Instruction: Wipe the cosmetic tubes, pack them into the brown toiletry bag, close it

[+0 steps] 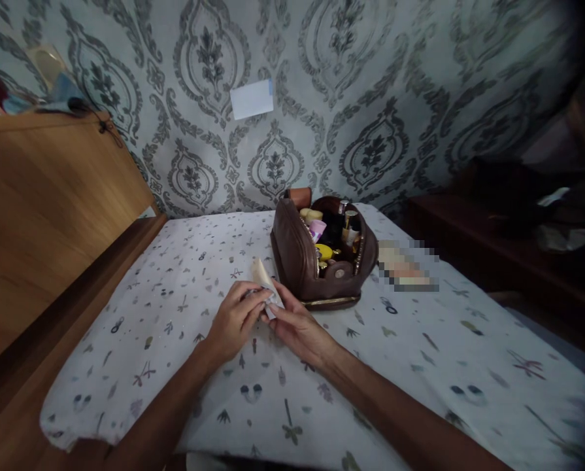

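Both hands meet in front of an open brown toiletry bag (291,252). Between them is a small pale packet (261,272), cream at its top and whitish lower down; its exact kind is unclear. My left hand (236,315) is closed, its fingers pressed on the packet from the left. From the right, my right hand (297,325) pinches the packet's lower part, partly covering it. The bag's zip is spread wide, showing a yellow item (324,252), a pink-and-white item (317,229) and several small bottles (351,226).
A white cloth with small printed figures (174,275) covers the surface. Behind the bag stands a brown cylinder (300,197). A blurred-out flat item (407,267) lies right of the bag. Wooden panel (51,216) at left, patterned wall behind, dark furniture (459,229) at right.
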A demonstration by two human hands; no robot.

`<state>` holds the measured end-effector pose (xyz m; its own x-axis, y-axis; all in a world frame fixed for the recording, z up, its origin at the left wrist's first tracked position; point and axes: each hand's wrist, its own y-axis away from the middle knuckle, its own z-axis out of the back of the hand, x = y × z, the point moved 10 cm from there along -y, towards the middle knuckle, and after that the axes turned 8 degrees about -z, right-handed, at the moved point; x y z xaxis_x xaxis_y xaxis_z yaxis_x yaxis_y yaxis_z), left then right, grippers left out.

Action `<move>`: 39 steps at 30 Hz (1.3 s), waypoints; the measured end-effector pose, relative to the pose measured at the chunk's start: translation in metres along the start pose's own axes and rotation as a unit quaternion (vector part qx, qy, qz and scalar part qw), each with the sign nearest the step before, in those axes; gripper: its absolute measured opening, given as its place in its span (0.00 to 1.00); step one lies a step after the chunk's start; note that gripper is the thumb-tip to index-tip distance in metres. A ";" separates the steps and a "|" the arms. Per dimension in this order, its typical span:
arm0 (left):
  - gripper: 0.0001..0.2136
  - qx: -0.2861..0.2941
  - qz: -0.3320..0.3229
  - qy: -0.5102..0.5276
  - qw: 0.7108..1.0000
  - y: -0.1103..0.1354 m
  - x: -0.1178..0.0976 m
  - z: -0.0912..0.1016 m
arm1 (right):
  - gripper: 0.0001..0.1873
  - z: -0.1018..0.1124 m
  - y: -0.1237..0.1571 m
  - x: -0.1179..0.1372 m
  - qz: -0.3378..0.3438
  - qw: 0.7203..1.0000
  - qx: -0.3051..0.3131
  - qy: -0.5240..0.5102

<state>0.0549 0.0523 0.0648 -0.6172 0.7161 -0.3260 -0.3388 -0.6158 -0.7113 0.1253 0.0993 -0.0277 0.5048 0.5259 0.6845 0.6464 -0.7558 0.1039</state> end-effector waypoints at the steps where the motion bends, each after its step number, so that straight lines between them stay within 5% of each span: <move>1: 0.14 0.008 -0.008 -0.001 1.000 0.000 -0.003 -0.001 | 0.25 0.000 0.000 -0.001 0.001 1.000 0.003 -0.001; 7: 0.14 -0.005 -0.007 -0.014 1.000 -0.003 0.000 0.004 | 0.18 0.005 0.001 -0.009 -0.048 0.998 0.000 -0.045; 15: 0.11 -0.119 0.141 -0.033 0.982 0.000 0.042 0.036 | 0.18 -0.001 -0.002 -0.016 -0.077 0.995 0.021 -0.068; 29: 0.15 -0.135 0.224 0.094 0.960 0.032 0.029 0.020 | 0.22 0.003 -0.003 -0.004 -0.006 0.999 -0.002 -0.038; 34: 0.18 -0.157 0.339 0.237 0.897 0.055 0.035 0.005 | 0.28 -0.005 0.003 0.011 0.059 0.997 -0.012 0.044; 39: 0.26 -0.131 0.434 0.451 0.769 0.070 0.029 -0.034 | 0.27 -0.011 0.008 0.013 0.082 0.991 -0.007 0.104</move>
<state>0.0370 0.0412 -0.0158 0.2534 0.0825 -0.9638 0.1493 -0.9877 -0.0453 0.1307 0.0963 -0.0101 0.4728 0.3058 0.8264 0.5567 -0.8306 -0.0111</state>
